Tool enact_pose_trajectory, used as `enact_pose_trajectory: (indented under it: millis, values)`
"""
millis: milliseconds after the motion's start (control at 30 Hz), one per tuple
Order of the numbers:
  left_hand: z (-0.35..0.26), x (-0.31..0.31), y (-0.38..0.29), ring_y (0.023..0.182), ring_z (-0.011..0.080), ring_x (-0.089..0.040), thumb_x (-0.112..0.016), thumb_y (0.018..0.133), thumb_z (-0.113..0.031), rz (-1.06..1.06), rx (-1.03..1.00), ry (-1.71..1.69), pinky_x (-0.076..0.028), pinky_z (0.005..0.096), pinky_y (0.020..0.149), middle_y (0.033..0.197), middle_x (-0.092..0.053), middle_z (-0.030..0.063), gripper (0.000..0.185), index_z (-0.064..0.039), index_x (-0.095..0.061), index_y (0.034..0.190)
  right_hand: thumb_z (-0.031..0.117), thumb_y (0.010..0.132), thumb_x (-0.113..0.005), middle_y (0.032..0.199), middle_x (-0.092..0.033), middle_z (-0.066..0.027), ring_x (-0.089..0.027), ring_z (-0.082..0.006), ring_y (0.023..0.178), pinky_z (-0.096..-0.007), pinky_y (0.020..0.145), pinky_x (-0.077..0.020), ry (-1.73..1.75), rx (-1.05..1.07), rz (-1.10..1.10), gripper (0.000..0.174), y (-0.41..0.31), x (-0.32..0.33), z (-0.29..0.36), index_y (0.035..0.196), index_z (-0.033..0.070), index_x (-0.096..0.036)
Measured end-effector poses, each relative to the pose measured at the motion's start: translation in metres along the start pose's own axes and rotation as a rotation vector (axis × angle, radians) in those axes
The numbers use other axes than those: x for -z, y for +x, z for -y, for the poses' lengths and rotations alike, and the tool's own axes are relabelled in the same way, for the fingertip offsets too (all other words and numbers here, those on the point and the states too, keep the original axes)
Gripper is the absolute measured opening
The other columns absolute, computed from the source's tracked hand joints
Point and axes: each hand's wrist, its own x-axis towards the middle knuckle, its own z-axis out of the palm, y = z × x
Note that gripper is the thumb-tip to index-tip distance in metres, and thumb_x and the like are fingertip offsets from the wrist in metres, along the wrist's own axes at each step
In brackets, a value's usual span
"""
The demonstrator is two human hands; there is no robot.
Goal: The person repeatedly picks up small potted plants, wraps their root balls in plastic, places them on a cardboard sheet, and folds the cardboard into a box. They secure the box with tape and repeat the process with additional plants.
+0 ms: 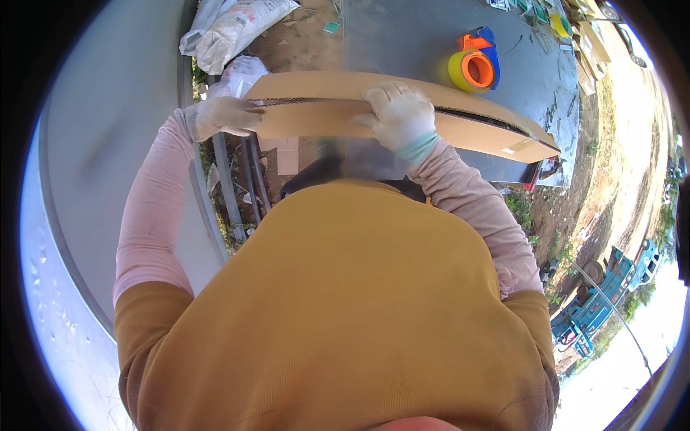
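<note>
A long, narrow cardboard box (318,119) lies crosswise before me, with a dark gap running between its two long flaps. My left hand (229,117), in a pale work glove, grips the box's left end, its fingertips at the gap. My right hand (401,114), gloved too, rests over the middle of the box with the fingers bent across the upper flap and the thumb on the lower one. Beyond the box, to the right of my right hand, a tape dispenser (488,48) in orange and blue holds a roll of yellow tape (458,70).
The box lies over a grey metal sheet (399,40). White woven sacks (237,32) lie at the upper left, near a large pale panel (124,134). Metal bars (229,178) run below my left hand. A red-handled tool (532,179) sits under the box's right end. Cardboard pieces (590,48) lie farther right.
</note>
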Motion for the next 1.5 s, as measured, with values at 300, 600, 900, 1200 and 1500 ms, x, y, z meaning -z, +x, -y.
enact_pose_trajectory:
  millis: [300,600,900,1200,1500]
  values:
    - [-0.107,-0.114,0.025,0.144,0.0368,-0.041,-0.084,0.078,-0.029,-0.700,-0.502,0.986,-0.035,0.0465,0.119,0.150,-0.052,0.0152,0.085,-0.008,-0.046,0.151,0.028,0.084,-0.069,0.101,-0.070,-0.0083,-0.069,-0.0286,0.096,-0.0414,0.077,-0.0566,-0.008,-0.021,0.061,0.025,-0.003,-0.002,-0.001,0.102,0.012,-0.065]
    - [-0.111,-0.143,0.081,0.117,0.0323,-0.064,-0.074,0.087,-0.035,-0.637,-0.424,1.000,-0.055,0.0423,0.092,0.137,-0.063,0.0085,0.062,-0.023,-0.055,0.145,0.035,0.075,-0.082,0.123,-0.066,-0.0142,-0.060,-0.0320,0.118,-0.0486,0.107,-0.0425,-0.275,-0.327,0.030,0.069,-0.038,0.083,-0.056,0.132,0.005,-0.057]
    - [-0.186,-0.199,0.147,0.102,0.0350,-0.068,-0.075,0.085,-0.035,-0.472,-0.469,1.129,-0.056,0.0452,0.083,0.120,-0.068,0.0148,0.070,-0.010,-0.049,0.145,0.032,0.071,-0.079,0.105,-0.069,-0.0134,-0.067,-0.0327,0.104,-0.0455,0.101,-0.0489,-0.282,-0.269,0.139,0.044,-0.106,0.074,-0.113,0.102,0.003,-0.067]
    - [-0.198,-0.223,0.163,0.120,0.0291,-0.062,-0.069,0.090,-0.032,-0.511,-0.551,1.016,-0.053,0.0394,0.097,0.132,-0.065,0.0096,0.052,-0.014,-0.059,0.137,0.048,0.081,-0.077,0.107,-0.073,-0.0122,-0.070,-0.0283,0.101,-0.0378,0.087,-0.0550,0.102,-0.568,0.558,0.052,-0.059,0.136,-0.133,0.108,0.004,-0.074]
    - [-0.191,-0.222,0.162,0.116,0.0281,-0.064,-0.071,0.087,-0.033,-0.622,-0.579,0.909,-0.053,0.0402,0.095,0.121,-0.068,0.0080,0.043,-0.009,-0.065,0.123,0.055,0.082,-0.076,0.097,-0.072,-0.0176,-0.070,-0.0273,0.096,-0.0351,0.085,-0.0537,0.310,-1.060,0.669,0.066,0.019,0.049,-0.277,0.123,0.003,-0.069]
